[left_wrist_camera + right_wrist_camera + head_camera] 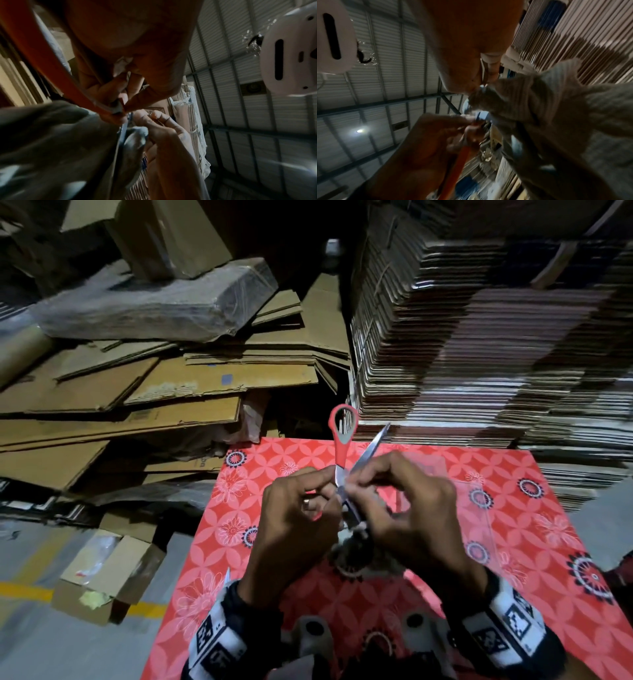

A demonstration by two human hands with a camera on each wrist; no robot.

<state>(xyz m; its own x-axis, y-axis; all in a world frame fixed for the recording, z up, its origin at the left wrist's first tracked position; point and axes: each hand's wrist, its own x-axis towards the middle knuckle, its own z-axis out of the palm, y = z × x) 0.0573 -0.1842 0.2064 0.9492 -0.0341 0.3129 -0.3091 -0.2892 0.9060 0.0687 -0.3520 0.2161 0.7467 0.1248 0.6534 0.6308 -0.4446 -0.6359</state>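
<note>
aloft, left hand point(294, 518) pinches red scissors point(341, 451), right hand point(411, 508) grips grey cloth point(547, 105)

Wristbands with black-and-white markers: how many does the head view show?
2. The left wristband is at the bottom left, the right wristband at the bottom right; none seems hidden.

readable text: none; cardboard point(185, 463) print: blurred; wristbands point(219, 642) markers: letters too small

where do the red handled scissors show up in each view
Head: scissors at centre, one handle loop pointing away.
Left wrist: their red handle slants from upper left to centre.
Right wrist: red handle at lower centre.
Shared landmark: grey cloth against the blades.
</note>
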